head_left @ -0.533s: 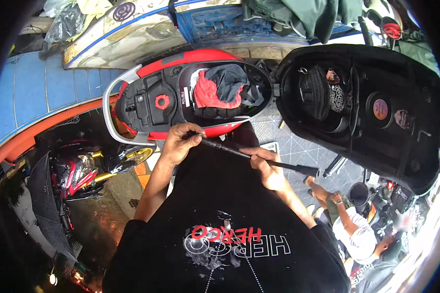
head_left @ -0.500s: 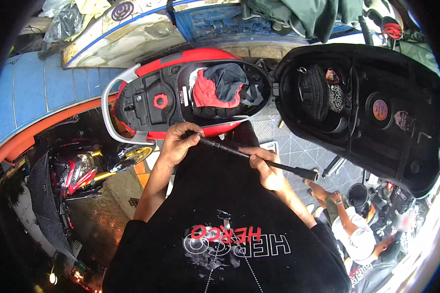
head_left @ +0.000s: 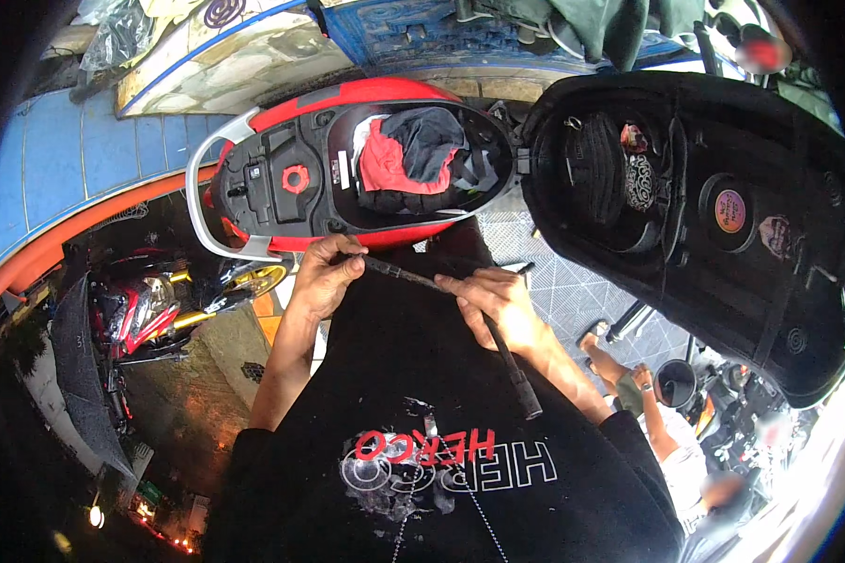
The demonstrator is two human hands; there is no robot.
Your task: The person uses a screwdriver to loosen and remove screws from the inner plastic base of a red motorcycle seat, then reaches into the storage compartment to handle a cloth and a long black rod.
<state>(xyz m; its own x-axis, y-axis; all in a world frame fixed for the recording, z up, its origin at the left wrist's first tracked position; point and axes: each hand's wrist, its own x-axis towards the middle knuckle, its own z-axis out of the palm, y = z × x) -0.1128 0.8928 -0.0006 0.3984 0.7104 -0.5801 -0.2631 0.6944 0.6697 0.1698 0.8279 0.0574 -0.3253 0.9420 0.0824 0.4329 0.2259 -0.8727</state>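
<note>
In front of my chest, both hands are closed on dark metal bar tooling that looks like a socket wrench. My left hand (head_left: 327, 279) pinches the end of a dark rod (head_left: 406, 275) between thumb and fingers. Over the rod's other end my right hand (head_left: 498, 305) is wrapped, palm down. Out of that grip a socket wrench bar (head_left: 518, 375) slants toward my shirt, ending in a wider, socket-like tip. Where rod and bar meet is hidden under the right fingers, so I cannot tell if they are joined.
Ahead stands a red scooter (head_left: 347, 94), its storage bay holding red and black cloth (head_left: 399, 155). Its raised black seat (head_left: 751, 216) is to the right. A red motorcycle (head_left: 150, 310) stands at left. A person (head_left: 671, 441) crouches at lower right beside motorcycle parts.
The bar's socket end has swung from pointing right to pointing down toward my shirt. My right hand has turned palm down and shifted left, and my left hand moved slightly left.
</note>
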